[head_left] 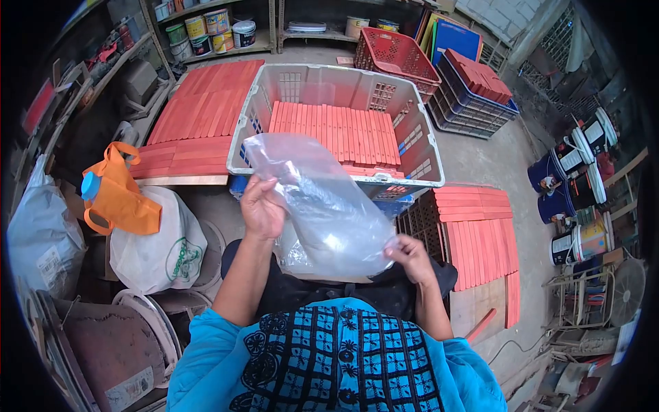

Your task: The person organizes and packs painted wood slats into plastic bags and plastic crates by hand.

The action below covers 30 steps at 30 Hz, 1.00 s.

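A clear plastic bag (336, 213) is stretched between my two hands above my lap. My left hand (263, 209) pinches its left edge. At the lower right corner, the fingers of my right hand (410, 255) are closed on the plastic. No contents show through the bag. Just beyond it stands a large grey crate (429, 147), its near rim partly covered by the bag. Rows of red-painted wooden strips (333, 134) stand side by side inside the crate. More clear plastic (294, 250) lies on my lap beneath the bag.
Red strips lie in rows on boards at left (206, 103) and right (480, 240). An orange bag (123, 196) rests on a white sack (158, 240) at my left. Behind the grey crate are a red crate (398, 58) and a dark blue crate (467, 103). Paint buckets (576, 165) line the right.
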Each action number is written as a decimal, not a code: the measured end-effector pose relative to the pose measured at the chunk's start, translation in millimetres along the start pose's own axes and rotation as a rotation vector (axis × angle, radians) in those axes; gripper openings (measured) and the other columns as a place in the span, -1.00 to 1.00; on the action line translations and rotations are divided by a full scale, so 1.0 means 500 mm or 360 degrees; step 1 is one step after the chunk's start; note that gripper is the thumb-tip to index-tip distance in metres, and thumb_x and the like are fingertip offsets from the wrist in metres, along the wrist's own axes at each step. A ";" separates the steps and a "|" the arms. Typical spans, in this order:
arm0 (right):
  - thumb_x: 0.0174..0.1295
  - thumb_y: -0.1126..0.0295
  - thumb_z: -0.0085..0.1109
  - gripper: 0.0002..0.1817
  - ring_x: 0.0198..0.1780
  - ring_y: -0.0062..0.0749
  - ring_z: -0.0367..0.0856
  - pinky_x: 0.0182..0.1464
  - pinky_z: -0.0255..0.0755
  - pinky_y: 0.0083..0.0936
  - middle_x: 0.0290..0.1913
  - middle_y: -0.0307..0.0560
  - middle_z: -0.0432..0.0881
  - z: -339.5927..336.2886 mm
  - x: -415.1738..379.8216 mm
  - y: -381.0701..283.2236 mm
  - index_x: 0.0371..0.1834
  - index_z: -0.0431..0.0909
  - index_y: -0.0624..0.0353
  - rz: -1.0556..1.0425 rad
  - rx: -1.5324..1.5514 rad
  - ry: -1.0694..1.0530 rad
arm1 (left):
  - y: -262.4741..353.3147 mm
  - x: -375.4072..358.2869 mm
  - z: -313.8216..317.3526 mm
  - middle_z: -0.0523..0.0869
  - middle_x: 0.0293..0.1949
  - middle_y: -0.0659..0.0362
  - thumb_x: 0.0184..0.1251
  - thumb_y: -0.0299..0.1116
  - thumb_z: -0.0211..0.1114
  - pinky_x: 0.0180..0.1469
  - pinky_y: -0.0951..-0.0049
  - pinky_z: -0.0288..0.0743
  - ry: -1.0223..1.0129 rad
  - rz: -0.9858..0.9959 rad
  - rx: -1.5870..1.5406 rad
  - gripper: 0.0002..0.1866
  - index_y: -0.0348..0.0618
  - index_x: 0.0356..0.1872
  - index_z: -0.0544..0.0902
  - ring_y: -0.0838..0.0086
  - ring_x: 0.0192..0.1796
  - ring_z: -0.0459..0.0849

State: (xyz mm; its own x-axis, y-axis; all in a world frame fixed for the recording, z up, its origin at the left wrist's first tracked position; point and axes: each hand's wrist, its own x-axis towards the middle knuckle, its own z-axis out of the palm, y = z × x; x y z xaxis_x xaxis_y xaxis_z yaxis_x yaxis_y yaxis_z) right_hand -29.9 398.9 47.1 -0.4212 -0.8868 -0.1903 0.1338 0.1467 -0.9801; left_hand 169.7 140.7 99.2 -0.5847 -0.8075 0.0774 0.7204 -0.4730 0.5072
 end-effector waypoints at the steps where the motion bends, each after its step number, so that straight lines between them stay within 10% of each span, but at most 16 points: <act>1: 0.12 0.57 0.24 -0.89 -0.31 -0.65 0.57 -0.18 0.42 -0.69 -0.35 -0.24 0.65 -0.003 0.006 -0.017 -0.28 0.59 0.26 -0.0103 0.0142 0.0154 | 0.011 0.007 -0.003 0.60 -0.04 0.06 0.11 -0.56 0.03 0.18 0.28 0.40 0.0018 0.0009 0.0034 -0.58 -0.32 0.07 0.42 0.30 0.03 0.58; 7: 0.10 0.56 0.27 -0.34 -0.22 -0.66 0.51 -0.14 0.34 -0.74 -0.27 -0.22 0.60 -0.038 0.059 -0.142 0.30 0.23 0.26 -0.0424 0.0053 0.0350 | 0.048 0.103 0.018 0.60 -0.01 0.03 0.16 -0.57 0.04 0.25 0.20 0.37 -0.0221 0.0081 0.0209 -0.63 -0.31 0.04 0.44 0.28 0.07 0.58; 16: 0.23 0.60 0.02 -0.75 -0.27 -0.72 0.43 -0.23 0.31 -0.77 -0.21 -0.30 0.59 -0.113 0.251 -0.291 -0.07 0.63 0.28 -0.0821 -0.0188 0.0685 | 0.071 0.430 0.216 0.66 -0.20 0.09 0.13 -0.57 0.14 0.03 0.39 0.49 -0.0613 0.0401 0.0425 -0.73 -0.26 -0.10 0.50 0.40 -0.12 0.64; 24: 0.17 0.70 -0.15 -0.57 -0.11 -0.53 0.56 -0.09 0.39 -0.67 -0.03 -0.08 0.61 -0.176 0.399 -0.163 0.06 0.57 0.23 -0.0453 -0.0722 0.0780 | -0.151 0.565 0.087 0.49 0.04 0.02 0.39 -0.21 -0.12 -0.02 0.14 0.45 -0.0018 -0.0623 0.0902 -0.47 -0.03 0.36 0.11 0.21 -0.04 0.56; 30: 0.12 0.65 -0.12 -0.55 -0.11 -0.49 0.60 -0.07 0.45 -0.60 -0.06 0.06 0.64 -0.229 0.453 -0.088 0.13 0.46 0.40 0.0020 -0.1206 0.0387 | -0.258 0.529 -0.014 0.48 0.00 0.08 0.24 -0.45 -0.01 -0.09 0.25 0.50 -0.0127 -0.1101 0.1711 -0.25 0.16 0.46 -0.05 0.41 -0.20 0.58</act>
State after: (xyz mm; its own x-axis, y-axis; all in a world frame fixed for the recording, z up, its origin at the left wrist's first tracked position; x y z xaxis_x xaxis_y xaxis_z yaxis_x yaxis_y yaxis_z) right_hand -233.9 241.7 40.5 -0.6195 -0.7753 -0.1228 -0.4699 0.4915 -0.7332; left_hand -75.2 -14.5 48.2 -0.7624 -0.4677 -0.4472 -0.3820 -0.2326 0.8944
